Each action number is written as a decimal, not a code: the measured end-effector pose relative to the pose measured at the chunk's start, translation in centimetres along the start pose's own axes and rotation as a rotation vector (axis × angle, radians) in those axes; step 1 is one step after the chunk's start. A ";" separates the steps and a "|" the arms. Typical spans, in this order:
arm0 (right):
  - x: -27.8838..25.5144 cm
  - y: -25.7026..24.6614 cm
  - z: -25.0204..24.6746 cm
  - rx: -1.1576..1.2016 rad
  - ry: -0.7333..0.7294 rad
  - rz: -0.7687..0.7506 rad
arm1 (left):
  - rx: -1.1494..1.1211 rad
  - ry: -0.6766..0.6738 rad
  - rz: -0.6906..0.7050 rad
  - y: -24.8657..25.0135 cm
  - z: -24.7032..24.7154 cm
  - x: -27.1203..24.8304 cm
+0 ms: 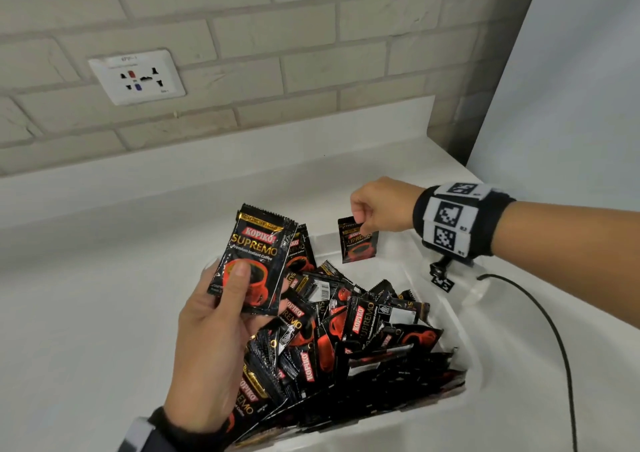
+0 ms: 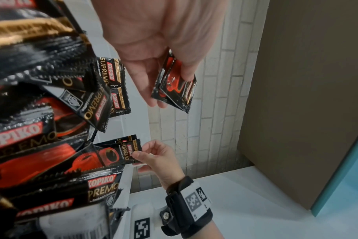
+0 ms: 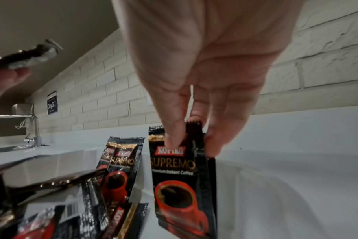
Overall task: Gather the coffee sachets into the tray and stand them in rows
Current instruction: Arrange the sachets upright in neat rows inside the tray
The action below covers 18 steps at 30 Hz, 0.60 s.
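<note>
A white tray (image 1: 462,327) on the counter holds a loose heap of black-and-red coffee sachets (image 1: 367,330). My left hand (image 1: 242,278) grips a small stack of sachets (image 1: 258,254) upright above the tray's left side, thumb on the front one. My right hand (image 1: 360,221) pinches one sachet (image 1: 358,244) by its top edge, hanging upright over the tray's far end. The right wrist view shows that sachet (image 3: 180,186) between thumb and fingers, with two sachets (image 3: 121,161) standing against the far wall. In the left wrist view my left hand (image 2: 164,90) holds its stack (image 2: 176,87).
The white counter (image 1: 86,296) runs along a brick wall with a socket (image 1: 136,76). A black cable (image 1: 554,341) trails on the counter right of the tray. A pale side panel (image 1: 571,71) rises at the right. A tap (image 3: 31,126) stands far left.
</note>
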State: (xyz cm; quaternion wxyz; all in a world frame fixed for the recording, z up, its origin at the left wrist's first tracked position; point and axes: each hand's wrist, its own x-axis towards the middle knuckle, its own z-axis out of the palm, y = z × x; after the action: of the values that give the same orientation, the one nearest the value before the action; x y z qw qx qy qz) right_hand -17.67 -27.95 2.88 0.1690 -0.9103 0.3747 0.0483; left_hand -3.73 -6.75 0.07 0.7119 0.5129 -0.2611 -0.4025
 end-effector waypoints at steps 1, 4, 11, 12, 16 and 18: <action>0.2 -0.1 0.2 -0.035 0.006 0.007 | 0.002 0.004 0.002 0.0 0.0 0.0; 0.5 -0.1 0.4 -0.124 0.044 0.029 | 0.009 0.000 -0.002 0.0 -0.2 0.1; 0.6 -0.2 0.7 -0.247 0.097 0.019 | 0.024 -0.015 -0.016 -0.5 -0.2 0.4; 0.6 -0.1 0.7 -0.253 0.104 0.015 | 0.021 -0.017 -0.019 -0.6 -0.2 0.4; 0.6 0.0 0.9 -0.268 0.122 0.000 | 0.013 -0.030 -0.035 -0.7 -0.3 0.5; 0.6 0.1 1.1 -0.282 0.131 -0.012 | 0.004 -0.026 -0.037 -0.7 -0.3 0.6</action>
State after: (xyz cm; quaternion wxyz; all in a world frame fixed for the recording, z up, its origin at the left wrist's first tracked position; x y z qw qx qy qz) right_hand -17.24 -28.00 1.69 0.0146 -0.9285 0.3690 0.0399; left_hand -3.42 -7.19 -0.74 0.6999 0.5137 -0.2614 -0.4218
